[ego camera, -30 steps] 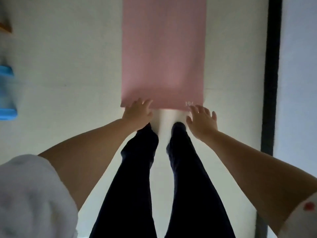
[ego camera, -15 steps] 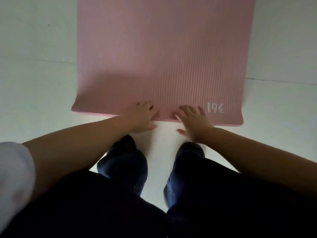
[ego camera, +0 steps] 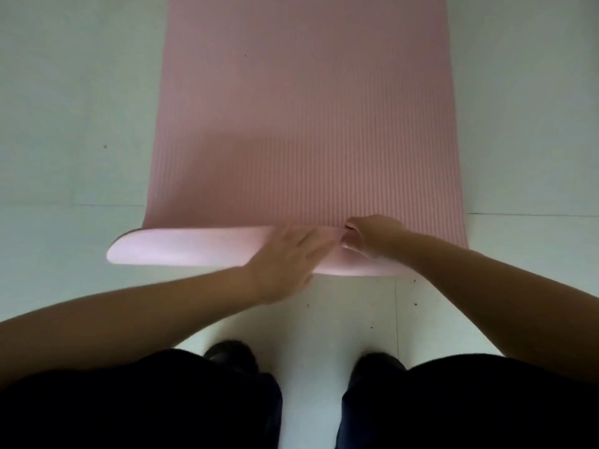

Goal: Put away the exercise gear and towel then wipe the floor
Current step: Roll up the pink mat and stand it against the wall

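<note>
The pink mat (ego camera: 304,124) lies on the pale floor (ego camera: 64,124) straight ahead of my feet, its long axis running away from me. Its top is finely ribbed; the near end is turned over into a low roll lying crosswise, showing a smoother, lighter underside. My left hand (ego camera: 288,254) rests on that roll with fingers fairly straight. My right hand (ego camera: 372,238) curls its fingers round the rolled edge.

Ribbed pink mat (ego camera: 304,124), pale white floor (ego camera: 71,108)
</note>
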Available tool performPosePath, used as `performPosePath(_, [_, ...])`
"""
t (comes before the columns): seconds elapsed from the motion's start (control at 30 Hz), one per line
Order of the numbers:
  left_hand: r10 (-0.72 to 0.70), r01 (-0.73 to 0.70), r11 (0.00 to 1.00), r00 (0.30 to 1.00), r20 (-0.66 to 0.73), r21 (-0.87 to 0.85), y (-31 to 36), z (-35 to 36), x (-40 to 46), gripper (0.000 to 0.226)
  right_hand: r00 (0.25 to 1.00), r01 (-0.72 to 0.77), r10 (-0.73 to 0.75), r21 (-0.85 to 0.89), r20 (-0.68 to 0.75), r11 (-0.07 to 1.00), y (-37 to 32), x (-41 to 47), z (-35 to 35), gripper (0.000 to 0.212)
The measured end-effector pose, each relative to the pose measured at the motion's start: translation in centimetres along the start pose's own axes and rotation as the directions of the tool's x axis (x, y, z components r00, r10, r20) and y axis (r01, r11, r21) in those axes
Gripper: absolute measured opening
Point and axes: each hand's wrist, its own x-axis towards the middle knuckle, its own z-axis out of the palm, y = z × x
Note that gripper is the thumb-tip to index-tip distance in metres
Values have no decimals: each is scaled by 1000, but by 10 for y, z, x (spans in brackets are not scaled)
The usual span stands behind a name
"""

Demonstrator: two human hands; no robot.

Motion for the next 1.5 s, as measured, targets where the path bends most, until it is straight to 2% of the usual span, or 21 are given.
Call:
performPosePath(0.07, [-66, 50, 995, 980, 188, 88, -2, 14, -9, 86, 991, 32, -51, -153, -121, 988, -2, 6, 1, 34])
performPosePath(0.1, [-113, 92, 990, 968, 226, 103, -7, 17, -7, 90, 972, 61, -117, -260, -203, 964, -2, 8, 4, 38])
performPosePath(0.17, [-128, 123, 992, 946, 296, 34, -16, 14, -4, 84, 890, 115, -280, -417, -359, 902, -5, 4, 13, 41])
performPosePath(0.23, [-118, 160, 983, 926, 359, -90, -23, 5, 2, 74, 829, 192, -374, -416, -416, 889, -12, -8, 26, 47])
performPosePath(0.33, [-75, 164, 969, 907, 414, -182, -29, -3, 12, 69, 886, 228, -367, -426, -282, 876, -13, -20, 50, 78])
performPosePath(0.37, [-61, 151, 969, 913, 403, -195, -32, -1, 12, 68, 890, 240, -372, -424, -263, 873, -11, -18, 53, 78])
performPosePath(0.4, [-49, 130, 971, 930, 364, -201, -37, 3, 10, 68, 893, 256, -374, -400, -251, 880, -10, -16, 48, 71])
performPosePath(0.47, [-55, 72, 993, 983, 177, -90, -44, 7, 2, 64, 918, 266, -320, -235, -233, 935, -11, -8, 28, 51])
performPosePath(0.57, [-140, 138, 990, 988, 63, 34, -38, 4, -6, 62, 963, 220, -222, -32, -151, 975, -11, 1, 0, 34])
performPosePath(0.67, [-206, 250, 950, 952, 227, -184, -36, -12, 6, 41, 978, 206, -206, 0, -23, 979, -5, 10, -12, 25])
performPosePath(0.77, [-180, 356, 825, 902, 393, -438, -57, -28, 31, 18, 974, 147, -167, 136, 153, 980, 0, 21, -32, 15])
performPosePath(0.87, [-114, 407, 781, 838, 534, -473, -84, -34, 50, 14, 959, 62, -130, 261, 253, 963, 6, 28, -53, 20])
performPosePath(0.93, [-117, 464, 726, 810, 574, -507, -96, -28, 60, 16, 972, 58, -115, 266, 206, 962, 10, 35, -58, 28])
performPosePath(1.03, [-187, 453, 739, 849, 493, -499, -109, -13, 69, 22, 993, 104, -111, 134, 43, 986, 14, 51, -52, 37])
performPosePath(1.1, [-235, 404, 825, 881, 411, -395, -113, -8, 70, 41, 982, 107, -109, -25, -154, 994, 14, 54, -42, 43])
performPosePath(1.13, [-262, 381, 871, 894, 363, -310, -114, -7, 69, 51, 942, 115, -147, -122, -303, 986, 13, 52, -35, 46])
performPosePath(1.2, [-291, 344, 921, 920, 263, -185, -113, -4, 66, 58, 780, 142, -252, -231, -573, 963, 10, 43, -18, 45])
performPosePath(1.23, [-294, 331, 932, 929, 225, -149, -113, -5, 64, 58, 704, 165, -296, -257, -646, 952, 7, 37, -7, 45])
performPosePath(1.27, [-299, 325, 939, 934, 196, -116, -113, -5, 64, 57, 683, 187, -337, -290, -648, 938, 6, 31, 4, 48])
performPosePath(1.4, [-406, 423, 905, 889, 210, -42, -110, -20, 71, 57, 802, 175, -406, -478, -437, 861, 12, 21, 33, 84])
performPosePath(1.5, [-425, 426, 904, 905, 15, -36, -96, -25, 67, 54, 828, 123, -346, -458, -441, 880, 16, 33, 7, 86])
